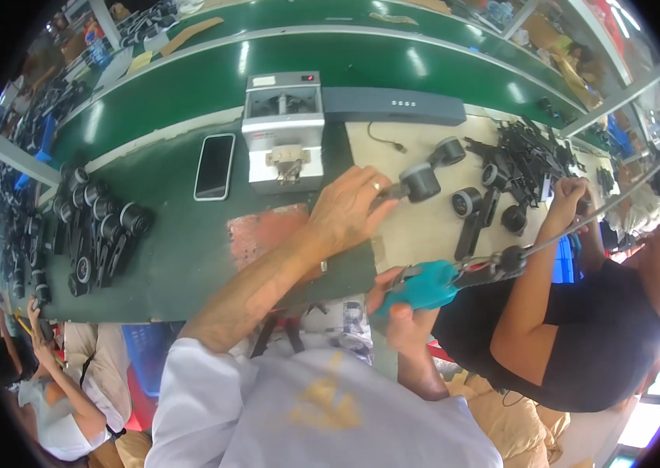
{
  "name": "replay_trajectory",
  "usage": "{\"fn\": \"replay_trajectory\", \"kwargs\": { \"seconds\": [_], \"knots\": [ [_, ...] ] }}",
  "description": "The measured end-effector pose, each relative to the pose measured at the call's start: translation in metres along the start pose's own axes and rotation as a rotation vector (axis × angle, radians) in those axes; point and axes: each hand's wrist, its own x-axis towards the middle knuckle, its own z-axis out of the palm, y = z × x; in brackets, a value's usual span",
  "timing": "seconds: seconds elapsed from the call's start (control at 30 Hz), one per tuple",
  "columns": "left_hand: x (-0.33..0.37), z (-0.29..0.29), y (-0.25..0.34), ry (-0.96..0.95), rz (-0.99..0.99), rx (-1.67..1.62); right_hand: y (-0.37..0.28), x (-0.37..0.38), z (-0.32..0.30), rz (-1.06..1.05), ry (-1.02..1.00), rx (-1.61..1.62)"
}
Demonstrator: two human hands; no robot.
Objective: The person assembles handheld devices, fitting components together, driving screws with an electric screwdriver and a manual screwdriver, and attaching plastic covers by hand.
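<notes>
- Left hand (345, 210), centre of the frame: its grip is pinching a black part with a round drum end (419, 182), thumb and fingers pressed on the narrow stem, drum pointing right. The part sits just above the pale right half of the table (416, 234).
- Right hand (402, 308), lower centre: grip wrapped tight round the handle of a teal power screwdriver (427, 284), whose dark nose points right toward a hanging cable, well short of the held part.
- Judgement: the pinch is far back on the stem; a hold nearer the drum would resist twisting better once the driver bears on it.
- Judgement: the tool nose points away from the part; it should line up squarely before any pressure, or the bit may skid.
- Just right of the held part: more black drum parts (466, 201) and a tangled pile of black arms (529, 152), close enough to be knocked.
- Upper centre: a grey screw feeder box (283, 129), with a dark phone (214, 165) lying flat to its left on the green mat.
- Left of the frame: a cluster of finished black assemblies (96, 234).
- Right edge: another person in a black shirt (580, 327) at work, hands apart from the wearer's.
</notes>
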Motion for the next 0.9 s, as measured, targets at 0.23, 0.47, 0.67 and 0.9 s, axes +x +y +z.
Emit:
{"fn": "replay_trajectory", "kwargs": {
  "seconds": [0.23,0.47,0.67,0.9],
  "knots": [
    [-0.085,-0.089,-0.004,-0.132,-0.216,0.099,-0.005,0.040,0.022,-0.097,-0.002,0.015],
    [-0.106,-0.108,-0.025,-0.197,-0.315,0.072,0.010,0.141,0.099,-0.361,-0.056,0.085],
    [-0.115,-0.105,-0.026,-0.080,-0.176,0.140,0.031,0.187,0.147,-0.471,-0.129,-0.074],
    [-0.117,-0.101,-0.027,-0.080,-0.211,0.160,0.060,0.196,0.145,-0.505,-0.207,-0.052]
  ]
}}
